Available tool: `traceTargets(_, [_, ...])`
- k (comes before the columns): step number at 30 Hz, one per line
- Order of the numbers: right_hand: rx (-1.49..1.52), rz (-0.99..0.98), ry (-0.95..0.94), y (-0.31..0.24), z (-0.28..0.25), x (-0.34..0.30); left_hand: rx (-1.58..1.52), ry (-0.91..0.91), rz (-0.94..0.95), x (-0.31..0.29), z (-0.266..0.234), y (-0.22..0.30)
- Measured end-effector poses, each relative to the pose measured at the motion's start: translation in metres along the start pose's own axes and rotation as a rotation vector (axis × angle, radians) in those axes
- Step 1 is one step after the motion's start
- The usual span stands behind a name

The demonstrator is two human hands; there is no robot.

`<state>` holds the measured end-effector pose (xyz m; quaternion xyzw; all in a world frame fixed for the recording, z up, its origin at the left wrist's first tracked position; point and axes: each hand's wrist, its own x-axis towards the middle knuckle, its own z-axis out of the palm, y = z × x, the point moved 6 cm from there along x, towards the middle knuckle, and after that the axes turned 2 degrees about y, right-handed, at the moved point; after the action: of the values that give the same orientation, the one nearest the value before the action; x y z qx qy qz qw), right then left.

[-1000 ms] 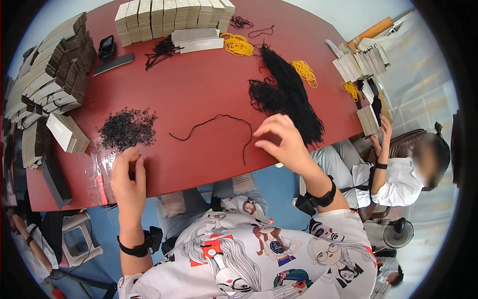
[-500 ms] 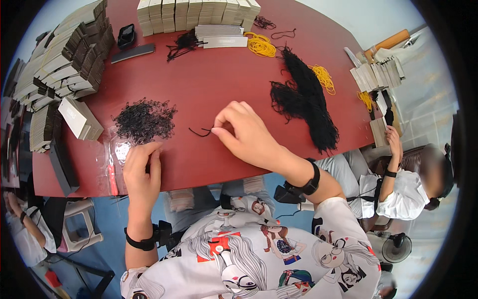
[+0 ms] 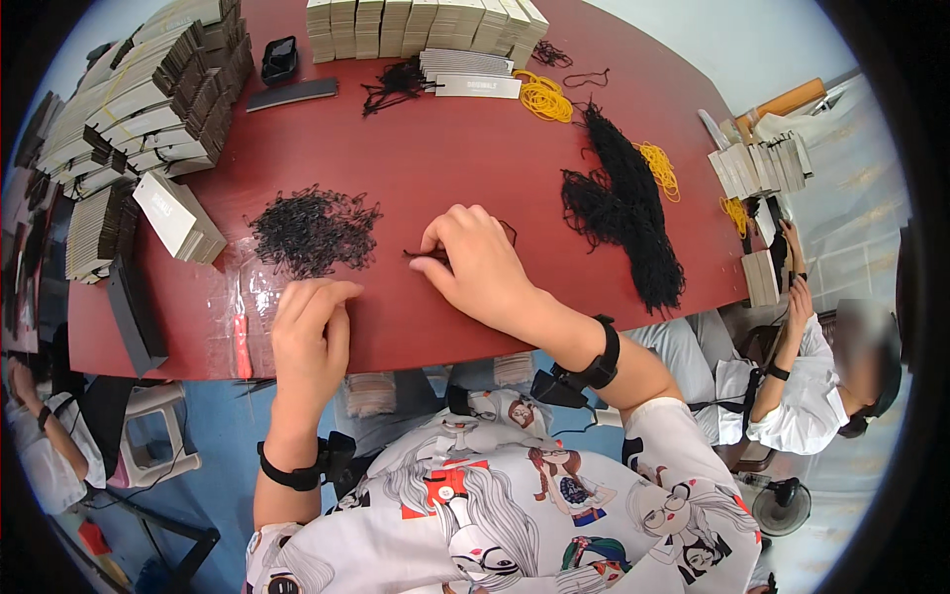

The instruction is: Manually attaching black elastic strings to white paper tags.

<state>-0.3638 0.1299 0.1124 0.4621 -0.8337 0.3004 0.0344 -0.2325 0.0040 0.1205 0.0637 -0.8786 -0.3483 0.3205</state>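
Note:
Over the middle of the red table (image 3: 426, 153), my right hand (image 3: 480, 267) is closed in a pinch on a thin black cord (image 3: 424, 255). One end of the cord sticks out by the fingertips, and a loop shows behind the knuckles. My left hand (image 3: 312, 332) rests just below a pile of small black wire pins (image 3: 315, 233). Its fingers are loosely bent, with the thumb slightly apart from the index finger, and nothing shows between them. A thick bundle of black cords (image 3: 628, 213) lies to the right of my right hand.
Stacked card packs (image 3: 148, 109) rise at the left, and more packs (image 3: 426, 30) line the back. Yellow rubber bands (image 3: 545, 97) lie near the back. A red-handled tool (image 3: 242, 346) sits by a clear plastic bag (image 3: 226, 297). A co-worker (image 3: 811, 376) sits at the right.
The cord end in my right hand's pinch has drawn closer to the fingers, and a loop now shows behind that hand. My left fingers reach slightly further right. The whole view has shifted.

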Motion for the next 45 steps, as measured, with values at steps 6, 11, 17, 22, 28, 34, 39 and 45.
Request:
traceTargets(6, [0.484,0.18,-0.225,0.0,0.001,-0.003,-0.178,-0.049,-0.185,0.005,0.003,-0.002])
traceTargets(11, [1.228,0.307,-0.432,-0.022,-0.015,-0.013,-0.384,-0.085,-0.116,0.021,0.002,0.032])
traceTargets(17, [1.413,0.242,-0.531,-0.037,-0.024,-0.022,-0.397,-0.119,0.107,0.026,0.0,0.057])
traceTargets(22, [1.449,0.337,-0.559,-0.034,-0.024,-0.027,-0.329,0.027,0.038,0.02,0.0,0.058])
traceTargets(28, [1.253,0.281,-0.334,-0.032,-0.033,-0.027,-0.307,0.028,-0.021,0.02,0.004,0.062])
traceTargets(34, [1.223,0.342,-0.138,-0.027,-0.038,-0.026,-0.646,0.04,-0.301,0.016,0.01,0.052])
traceTargets(39, [1.189,0.274,-0.031,-0.03,-0.04,-0.023,-0.627,-0.043,-0.373,0.016,0.011,0.049])
traceTargets(45, [1.234,0.307,-0.032,-0.03,-0.037,-0.027,-0.705,0.05,-0.42,0.017,0.009,0.047])
